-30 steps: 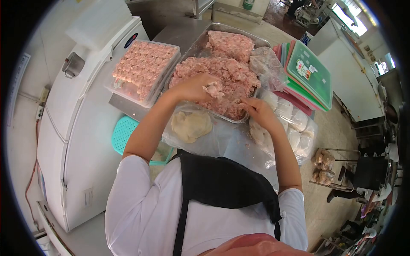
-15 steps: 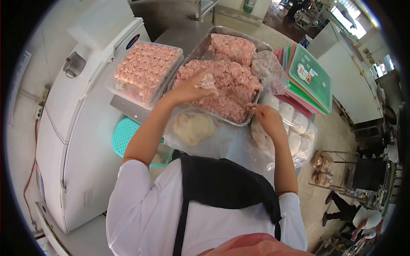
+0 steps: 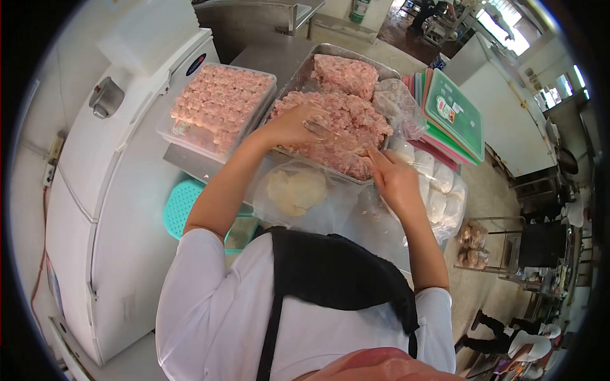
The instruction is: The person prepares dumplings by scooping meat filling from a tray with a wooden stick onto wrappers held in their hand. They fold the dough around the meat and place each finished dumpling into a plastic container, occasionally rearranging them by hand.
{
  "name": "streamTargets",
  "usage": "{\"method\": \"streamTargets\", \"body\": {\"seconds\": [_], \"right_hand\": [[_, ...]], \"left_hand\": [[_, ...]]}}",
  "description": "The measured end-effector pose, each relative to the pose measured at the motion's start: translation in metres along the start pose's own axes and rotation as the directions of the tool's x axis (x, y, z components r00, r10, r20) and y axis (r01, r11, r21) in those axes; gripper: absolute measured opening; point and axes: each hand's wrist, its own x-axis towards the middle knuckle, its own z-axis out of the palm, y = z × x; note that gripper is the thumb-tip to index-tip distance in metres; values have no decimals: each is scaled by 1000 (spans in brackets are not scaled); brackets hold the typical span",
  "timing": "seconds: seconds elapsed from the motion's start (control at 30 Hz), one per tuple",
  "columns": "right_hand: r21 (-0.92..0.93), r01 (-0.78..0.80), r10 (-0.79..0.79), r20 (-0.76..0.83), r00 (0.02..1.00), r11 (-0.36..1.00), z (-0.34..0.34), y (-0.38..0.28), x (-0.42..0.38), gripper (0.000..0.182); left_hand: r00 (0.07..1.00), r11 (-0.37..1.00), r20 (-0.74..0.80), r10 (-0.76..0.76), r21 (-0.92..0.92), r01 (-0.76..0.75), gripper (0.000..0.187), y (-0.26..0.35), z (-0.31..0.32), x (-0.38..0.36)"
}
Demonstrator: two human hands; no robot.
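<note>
A metal tray (image 3: 325,48) holds a large mass of ground meat (image 3: 343,114). My left hand (image 3: 297,126) is over the near left part of the meat, its fingers curved, with a bit of meat or residue at the fingers. At the tray's near right edge is my right hand (image 3: 387,173), its fingers pinched together at the meat; what they hold is too small to make out. To the left, a clear plastic container (image 3: 222,152) is filled with rows of meat portions (image 3: 219,98). Pale round wrappers or dough (image 3: 297,192) lie on plastic in front of the tray.
Bagged white rolls (image 3: 438,190) lie at the right, below stacked coloured lids (image 3: 452,114). A crumpled plastic bag (image 3: 400,108) rests on the tray's right side. A turquoise basket (image 3: 182,206) is at lower left, beside a white freezer (image 3: 133,209). Another person (image 3: 530,346) is at far lower right.
My left hand no longer shows the clump of meat on its fingers and has turned down toward the meat. My right hand has moved slightly left and closer to it. The view has shifted slightly.
</note>
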Motion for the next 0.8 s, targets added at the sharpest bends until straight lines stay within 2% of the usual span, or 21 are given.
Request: {"method": "streamTargets", "body": {"seconds": [0.03, 0.1, 0.13, 0.2, 0.23, 0.27, 0.3, 0.4, 0.47, 0.5, 0.57, 0.6, 0.7, 0.8], "right_hand": [[-6, 29, -29, -6, 1000, 1000, 4, -6, 0, 29], [-12, -57, 57, 4, 998, 998, -7, -12, 5, 28], [-12, -98, 98, 8, 995, 995, -12, -15, 9, 27], [241, -110, 113, 2, 994, 964, -18, -20, 13, 26], [362, -114, 122, 1, 993, 925, -20, -26, 14, 26], [364, -180, 164, 73, 984, 914, -23, -34, 17, 26], [317, -135, 110, 96, 989, 939, -16, -42, 20, 26], [225, 3, -34, 135, 990, 974, 12, -64, 33, 27], [217, 78, -101, 99, 990, 973, 24, -79, 43, 27], [139, 24, -40, 116, 992, 990, 19, -93, 49, 28], [-20, -85, 86, 132, 988, 996, 1, -123, 59, 31], [-5, -48, 48, 63, 997, 999, 6, -132, 59, 30], [49, 22, -27, 109, 994, 999, 46, -150, 64, 29], [49, 16, -20, 86, 996, 999, 57, -160, 73, 25]], "left_hand": [[1000, 1000, 13, 9, -9, -9, 67, -4, -2, -1], [1000, 1000, 1, 14, -7, -14, 75, -6, -7, -6], [996, 998, -60, 65, 24, -64, 72, -5, -11, -11], [971, 983, -171, 170, 97, -155, 68, 1, -19, -27], [969, 983, -176, 176, 82, -164, 67, 3, -27, -36], [966, 983, -182, 183, 65, -174, 66, 7, -35, -46], [963, 982, -191, 189, 49, -183, 66, 10, -46, -54], [988, 990, 115, 101, -108, -89, 60, 20, -82, -67], [979, 984, -110, 173, 57, -167, 54, -20, -80, -79], [952, 971, -216, 218, 145, -189, 50, -38, -80, -85], [960, 978, -197, 197, 115, -177, 50, -55, -94, -91], [965, 981, -186, 186, 98, -170, 50, -56, -102, -95], [977, 977, 19, 211, 32, -212, 55, -51, -127, -102], [996, 996, -54, 67, 59, -64, 60, -56, -145, -125]]}}
